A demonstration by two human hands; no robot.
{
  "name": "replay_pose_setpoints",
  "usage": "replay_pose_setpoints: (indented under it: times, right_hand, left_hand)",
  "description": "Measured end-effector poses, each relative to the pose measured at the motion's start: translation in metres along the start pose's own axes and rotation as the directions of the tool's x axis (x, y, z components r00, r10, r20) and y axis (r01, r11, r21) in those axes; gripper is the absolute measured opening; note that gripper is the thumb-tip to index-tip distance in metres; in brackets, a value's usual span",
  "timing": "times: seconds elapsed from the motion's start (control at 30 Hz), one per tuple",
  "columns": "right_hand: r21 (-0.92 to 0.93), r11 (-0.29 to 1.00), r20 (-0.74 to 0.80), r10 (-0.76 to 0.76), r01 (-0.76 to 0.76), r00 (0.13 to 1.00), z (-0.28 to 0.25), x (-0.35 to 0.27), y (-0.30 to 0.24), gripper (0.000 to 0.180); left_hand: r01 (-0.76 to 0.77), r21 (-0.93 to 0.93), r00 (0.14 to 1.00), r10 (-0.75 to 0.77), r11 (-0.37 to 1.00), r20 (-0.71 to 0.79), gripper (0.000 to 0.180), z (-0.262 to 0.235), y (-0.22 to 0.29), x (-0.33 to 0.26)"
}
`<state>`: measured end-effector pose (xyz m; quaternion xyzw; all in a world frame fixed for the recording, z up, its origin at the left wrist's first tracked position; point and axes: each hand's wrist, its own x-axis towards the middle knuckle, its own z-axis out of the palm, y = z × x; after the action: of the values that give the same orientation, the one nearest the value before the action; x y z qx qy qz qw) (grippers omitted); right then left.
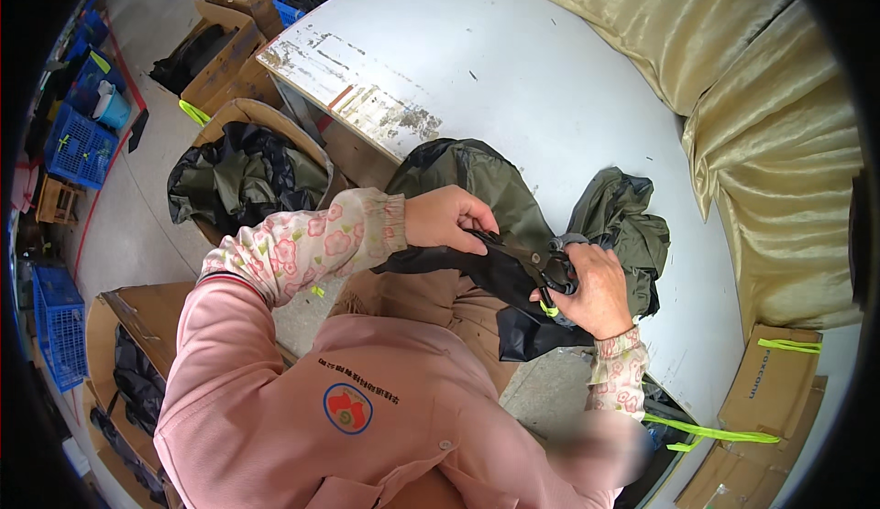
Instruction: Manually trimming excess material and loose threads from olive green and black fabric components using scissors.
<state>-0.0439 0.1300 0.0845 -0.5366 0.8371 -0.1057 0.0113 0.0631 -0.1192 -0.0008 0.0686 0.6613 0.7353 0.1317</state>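
Olive-and-black fabric [486,179], perhaps a garment, lies bunched over the table edge and hangs down toward my lap. My left hand [451,219] is closed, thumb and fingers pinching the dark edge of this fabric. In my right hand [596,287] is a pair of dark scissors [535,258], fingers wrapped round its handles. The blades point left toward the pinched edge, close to my left fingertips. Part of the blades is hard to tell from the black cloth. A crumpled part of the fabric [623,220] lies just beyond my right hand.
The white table [550,60] has a worn, peeling edge. Beside it stand cardboard boxes with dark cloth [247,175]. Gold curtains [770,142] hang at the right, above a carton [768,376] with yellow-green strips. Blue crates [82,147] line the floor at far left.
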Motion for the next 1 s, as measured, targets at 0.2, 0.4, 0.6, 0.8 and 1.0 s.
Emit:
replay_pose_setpoints:
  times: [0.2, 0.4, 0.6, 0.8, 1.0]
  right_hand:
    - [0.010, 1.000, 0.015, 0.006, -0.006, 1.000, -0.003, 0.004, -0.005, 0.051]
    - [-0.019, 0.999, 0.053, 0.042, -0.041, 0.998, -0.001, -0.002, 0.004, 0.043]
    - [-0.043, 0.996, 0.014, 0.075, -0.074, 0.997, -0.005, -0.002, 0.002, 0.044]
    - [-0.093, 0.996, 0.016, 0.018, -0.016, 1.000, -0.014, 0.003, -0.002, 0.047]
    - [-0.126, 0.992, 0.000, -0.007, 0.007, 1.000, -0.018, 0.010, -0.009, 0.046]
  left_hand:
    - [0.005, 0.028, 1.000, -0.005, 1.000, -0.005, 0.024, 0.000, -0.003, 0.001]
    - [0.062, 0.037, 0.998, -0.063, 0.997, 0.026, 0.023, -0.001, 0.003, -0.002]
    - [0.011, -0.117, 0.999, -0.007, 0.993, 0.035, 0.020, 0.000, -0.007, 0.000]
    - [0.047, -0.082, 0.998, -0.043, 0.996, 0.054, 0.023, 0.003, -0.002, 0.004]
    - [0.064, -0.105, 0.997, -0.059, 0.992, 0.049, 0.021, 0.007, -0.004, 0.005]
